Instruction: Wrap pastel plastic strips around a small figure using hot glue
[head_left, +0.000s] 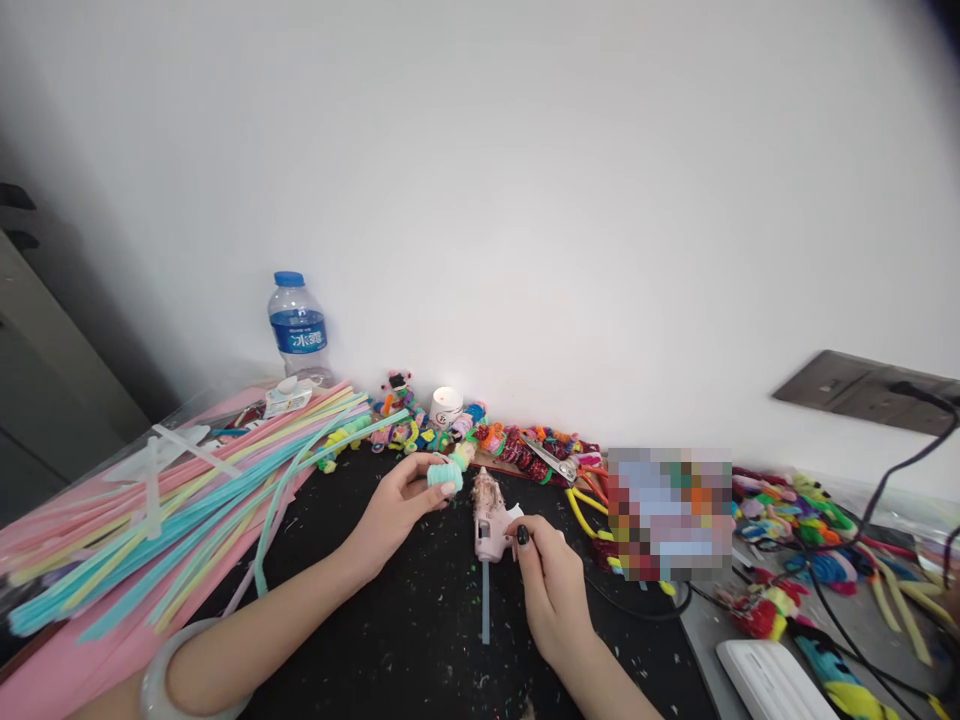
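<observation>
My left hand (397,505) is closed round a small mint-green pipe-cleaner coil (444,474) with a yellow tip, held just above the black tabletop (420,620). My right hand (551,580) rests on the table with its fingers pinched at the handle of a pink glue gun (489,520). The gun lies flat, a pale glue stick (485,600) poking out of its back towards me. The coil sits just left of the gun's nozzle.
A pile of long pastel pipe cleaners (172,520) lies on the left. A water bottle (299,330), a white jar (447,406), scissors (553,460) and coloured craft pieces (787,510) line the wall. Black cables (877,500) run from a wall socket. A white device (765,680) sits at front right.
</observation>
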